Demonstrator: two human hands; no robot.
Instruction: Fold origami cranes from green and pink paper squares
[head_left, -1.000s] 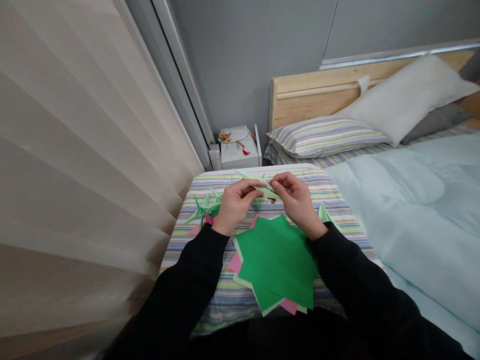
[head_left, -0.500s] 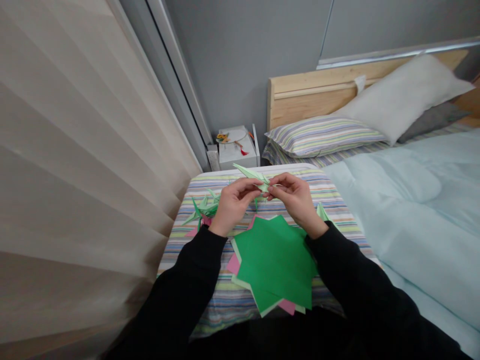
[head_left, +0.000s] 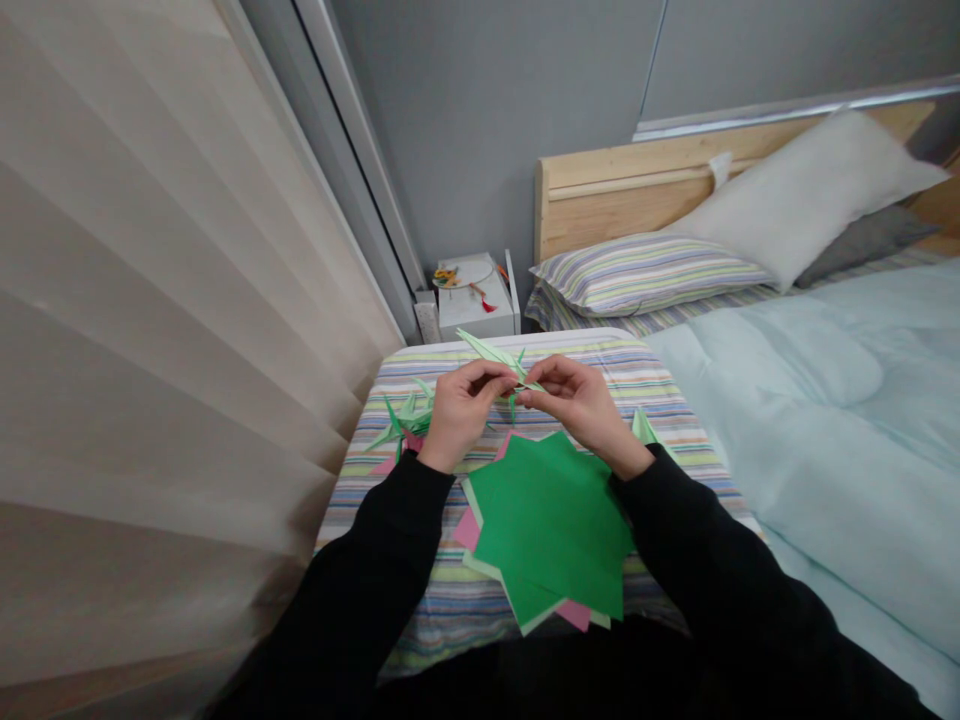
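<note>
A light green folded paper crane [head_left: 491, 352] is pinched between my left hand [head_left: 465, 415] and my right hand [head_left: 574, 405], above a striped bed sheet [head_left: 397, 610]. Its fingertip-held middle is partly hidden. Below my wrists lies a fanned stack of square origami paper [head_left: 551, 525], dark green on top, with a pink sheet [head_left: 469, 528] showing beneath. Several finished green paper cranes [head_left: 405, 420] lie left of my left hand. Another green paper piece [head_left: 643, 428] stands beyond my right wrist.
A tall beige curtain [head_left: 150, 330] fills the left side. Pale blue bedding [head_left: 825, 420] spreads on the right. Beyond are a striped pillow [head_left: 645, 272], a white pillow [head_left: 802, 190], a wooden headboard [head_left: 622, 190], and a white box [head_left: 474, 305] holding small ornaments.
My hands have drawn closer together and slightly left. The paper crane now points further up and to the left, with its folds shifted between my fingers.
</note>
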